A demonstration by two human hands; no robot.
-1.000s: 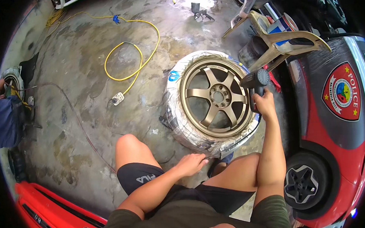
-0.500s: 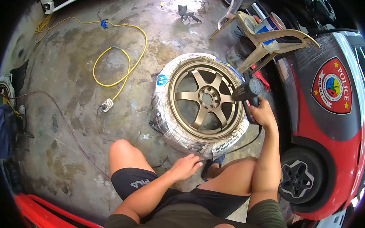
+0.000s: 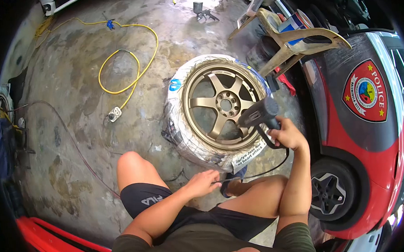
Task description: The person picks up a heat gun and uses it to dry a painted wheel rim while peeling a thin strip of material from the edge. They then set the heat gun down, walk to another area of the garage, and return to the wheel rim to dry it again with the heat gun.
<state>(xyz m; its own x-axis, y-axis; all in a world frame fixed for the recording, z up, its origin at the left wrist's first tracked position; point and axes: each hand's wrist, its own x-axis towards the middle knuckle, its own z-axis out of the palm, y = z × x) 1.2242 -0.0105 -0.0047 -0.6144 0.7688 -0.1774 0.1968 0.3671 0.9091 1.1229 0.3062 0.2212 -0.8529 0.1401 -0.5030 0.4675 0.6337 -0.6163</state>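
Observation:
A bronze six-spoke wheel rim [image 3: 200,102] lies flat on the floor, its tire wrapped in printed paper and plastic [image 3: 177,122]. My right hand [image 3: 287,133] is closed around the handle of a black heat gun [image 3: 260,113], whose nozzle points left over the lower right spokes. From its handle a black cord [image 3: 258,174] curves down and left to my left hand [image 3: 204,183]. That hand is beside the near edge of the wrapped tire, fingers closed on the cord.
A yellow extension cord [image 3: 155,49] with a socket box [image 3: 114,114] lies at left. A spray gun [image 3: 204,13] sits at the far side. A worn plastic chair [image 3: 293,38] holds a can. A red and grey car [image 3: 388,163] stands at right, a red panel [image 3: 58,236] at lower left.
The heat gun and my right hand have moved down over the rim, with the nozzle now left and lower. My left hand has shifted slightly down. The whole view has shifted a little.

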